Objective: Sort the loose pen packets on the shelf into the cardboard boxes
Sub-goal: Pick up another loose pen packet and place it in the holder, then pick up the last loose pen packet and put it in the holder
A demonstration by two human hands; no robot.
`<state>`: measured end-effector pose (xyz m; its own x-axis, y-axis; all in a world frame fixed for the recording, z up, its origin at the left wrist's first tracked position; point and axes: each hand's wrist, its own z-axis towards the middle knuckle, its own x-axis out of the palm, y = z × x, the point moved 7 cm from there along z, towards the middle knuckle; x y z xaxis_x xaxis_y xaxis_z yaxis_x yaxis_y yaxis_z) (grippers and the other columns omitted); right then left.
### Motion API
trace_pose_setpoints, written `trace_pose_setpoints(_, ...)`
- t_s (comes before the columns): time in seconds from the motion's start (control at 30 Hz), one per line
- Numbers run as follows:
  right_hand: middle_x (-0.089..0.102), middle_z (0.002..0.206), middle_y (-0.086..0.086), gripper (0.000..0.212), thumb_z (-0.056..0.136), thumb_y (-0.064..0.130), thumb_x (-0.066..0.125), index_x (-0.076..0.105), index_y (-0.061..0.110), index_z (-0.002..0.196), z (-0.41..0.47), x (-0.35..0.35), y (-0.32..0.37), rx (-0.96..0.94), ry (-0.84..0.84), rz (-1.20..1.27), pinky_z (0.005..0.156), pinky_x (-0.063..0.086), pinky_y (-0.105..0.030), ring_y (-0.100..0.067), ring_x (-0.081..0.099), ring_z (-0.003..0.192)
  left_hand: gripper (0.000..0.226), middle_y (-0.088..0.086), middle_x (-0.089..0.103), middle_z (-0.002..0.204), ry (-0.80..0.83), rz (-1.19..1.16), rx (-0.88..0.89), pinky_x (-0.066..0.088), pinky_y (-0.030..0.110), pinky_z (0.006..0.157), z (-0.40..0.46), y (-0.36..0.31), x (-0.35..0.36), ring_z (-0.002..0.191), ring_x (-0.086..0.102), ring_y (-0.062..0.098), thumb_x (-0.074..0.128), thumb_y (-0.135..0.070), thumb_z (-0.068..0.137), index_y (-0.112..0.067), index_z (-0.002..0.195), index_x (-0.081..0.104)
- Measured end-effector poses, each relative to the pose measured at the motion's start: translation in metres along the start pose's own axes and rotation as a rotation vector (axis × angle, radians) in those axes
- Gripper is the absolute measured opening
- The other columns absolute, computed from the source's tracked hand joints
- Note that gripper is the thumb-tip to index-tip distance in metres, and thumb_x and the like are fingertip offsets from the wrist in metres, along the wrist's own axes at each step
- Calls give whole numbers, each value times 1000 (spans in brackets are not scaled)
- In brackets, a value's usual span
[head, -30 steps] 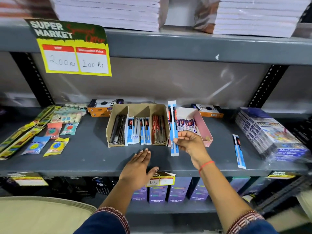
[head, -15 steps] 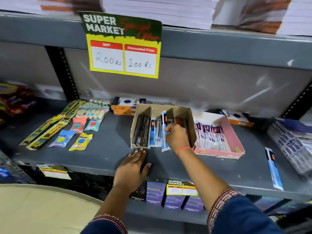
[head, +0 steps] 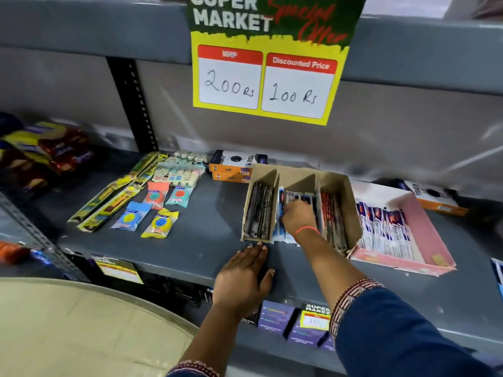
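A brown cardboard box (head: 340, 186) with three compartments stands on the grey shelf (head: 212, 240). Black pens (head: 258, 213) fill its left compartment, blue pen packets (head: 280, 229) the middle, red pens (head: 333, 216) the right. My right hand (head: 298, 217) is down in the middle compartment, fingers curled on a blue pen packet among the others. My left hand (head: 245, 276) lies flat on the shelf, fingers apart, fingertips at the box's front edge. A pink box (head: 430, 240) of white-and-purple packets (head: 381, 227) sits beside it on the right. One loose blue packet (head: 498, 270) shows at the right edge.
A yellow price sign (head: 266, 77) hangs from the upper shelf over the box. Orange boxes (head: 231, 170) stand behind, another orange box (head: 435, 200) at the back right. Small sachets (head: 160, 221) and long yellow-green packs (head: 114, 197) lie to the left. Purple boxes (head: 275, 317) sit on the lower shelf.
My right hand carried a blue pen packet from beside the box into the middle compartment and sank lower into it. The view shifted left and closer. My left hand stayed on the shelf.
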<state>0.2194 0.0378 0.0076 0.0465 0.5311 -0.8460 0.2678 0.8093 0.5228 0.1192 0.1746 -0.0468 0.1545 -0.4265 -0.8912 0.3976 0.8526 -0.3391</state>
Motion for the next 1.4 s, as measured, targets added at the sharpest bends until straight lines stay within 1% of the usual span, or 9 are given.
trace_pose_setpoints(0.23, 70, 99, -27, 31, 82, -2, 42, 70, 4, 93, -31, -52, -1, -153, -288, 136, 79, 54, -39, -42, 66, 91, 53, -1, 35, 148, 14, 21, 21, 7, 22, 112, 1, -4, 0, 137, 27, 12, 38, -44, 93, -22, 141, 30)
trace_pose_setpoints(0.33, 69, 106, -20, 31, 83, 4, 45, 71, 11, 98, -47, -89, -23, -151, -473, 207, 77, 51, -37, -39, 64, 95, 52, -1, 33, 149, 27, 28, 4, 7, 24, 113, 2, -5, -2, 138, 24, 13, 38, -41, 94, -20, 141, 29)
trace_pose_setpoints(0.53, 67, 108, -24, 32, 83, -3, 44, 68, 4, 103, -68, -148, -138, 125, -723, 387, 67, 42, -30, -31, 63, 92, 63, 7, 6, 156, 134, 102, -150, -5, 30, 113, 0, -26, 11, 143, 0, 18, 25, -46, 96, -10, 144, 6)
trace_pose_setpoints(0.73, 56, 118, -30, 40, 80, -5, 46, 65, 3, 114, -115, -180, -242, 377, -857, 242, 89, 39, -43, -47, 52, 106, 72, 11, -4, 156, 219, 83, -62, -11, 30, 111, -3, -81, 38, 142, -7, 21, 20, -55, 93, -8, 143, -2)
trace_pose_setpoints(0.87, 49, 130, -27, 37, 86, 3, 46, 58, 3, 121, -133, -183, -296, 584, -781, 179, 96, 39, -45, -46, 44, 116, 76, 10, -8, 156, 298, 77, 85, -17, 28, 107, -1, -123, 57, 141, -12, 20, 18, -59, 92, -8, 143, -6)
trace_pose_setpoints(0.97, 42, 138, -26, 39, 89, 11, 50, 51, 0, 127, -133, -179, -330, 711, -569, 115, 103, 36, -47, -45, 38, 125, 75, 9, -12, 155, 362, 97, 190, -18, 28, 106, -1, -147, 68, 140, -16, 20, 17, -59, 92, -10, 143, -10)
trace_pose_setpoints(1.07, 46, 135, -30, 40, 88, 10, 54, 51, -4, 125, -125, -177, -348, 700, -388, 47, 104, 37, -43, -42, 42, 127, 74, 6, -14, 155, 370, 101, 229, -20, 27, 105, 2, -154, 71, 139, -19, 16, 17, -58, 92, -12, 142, -13)
trace_pose_setpoints(1.27, 63, 117, -31, 36, 82, 4, 65, 60, -12, 114, -109, -180, -358, 712, -270, 157, 89, 48, -39, -40, 62, 107, 75, 3, -16, 154, 367, 134, 228, -22, 25, 104, 2, -151, 71, 132, -26, 9, 16, -60, 91, -14, 142, -15)
trace_pose_setpoints(1.4, 60, 90, -26, 29, 78, 2, 63, 62, -14, 102, -110, -177, -363, 744, -271, 255, 73, 44, -35, -32, 53, 77, 75, 1, -17, 154, 364, 144, 236, -22, 25, 104, 3, -150, 72, 129, -29, 9, 14, -62, 90, -16, 141, -16)
